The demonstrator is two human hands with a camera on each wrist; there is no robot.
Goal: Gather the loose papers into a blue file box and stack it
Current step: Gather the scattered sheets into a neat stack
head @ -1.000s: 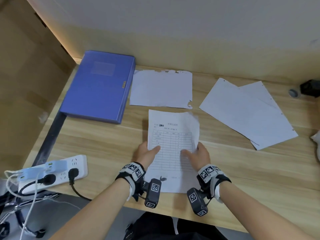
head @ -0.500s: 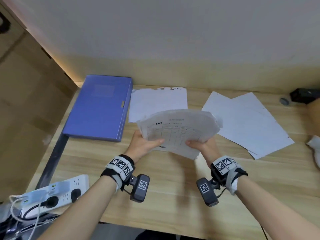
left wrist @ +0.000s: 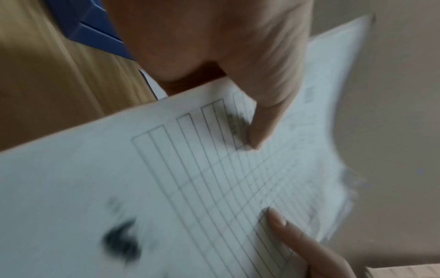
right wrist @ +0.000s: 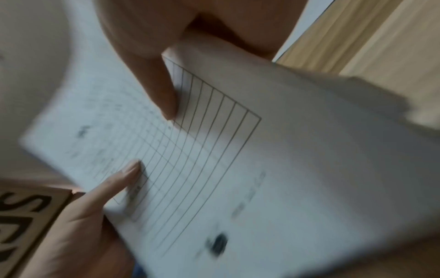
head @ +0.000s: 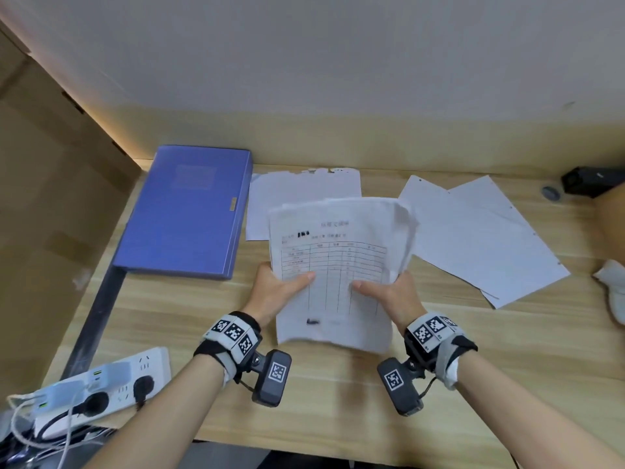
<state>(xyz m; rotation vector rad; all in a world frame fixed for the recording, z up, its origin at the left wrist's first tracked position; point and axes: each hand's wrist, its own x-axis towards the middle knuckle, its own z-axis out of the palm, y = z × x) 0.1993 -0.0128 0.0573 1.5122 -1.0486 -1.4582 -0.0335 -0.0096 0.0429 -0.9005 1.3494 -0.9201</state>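
I hold a thin sheaf of white papers with a printed table (head: 338, 265) tilted up above the desk, near its front middle. My left hand (head: 277, 289) pinches its left edge, thumb on top. My right hand (head: 385, 291) pinches its right edge the same way. Both wrist views show the table sheet (left wrist: 190, 178) (right wrist: 238, 159) with a thumb on it, blurred. The closed blue file box (head: 189, 208) lies flat at the back left. A torn white sheet (head: 304, 194) lies behind the held sheaf. Two overlapping white sheets (head: 480, 231) lie to the right.
A white power strip (head: 101, 384) with plugs and cables sits at the front left corner. Brown cardboard (head: 44, 198) stands along the left. A small black object (head: 588, 179) and a round desk grommet (head: 549, 192) are at the back right, a crumpled white thing (head: 612, 282) at the right edge.
Both hands have lifted the printed sheaf off the desk and raised it. It was curled forward half a second ago and now faces me, tilted up.
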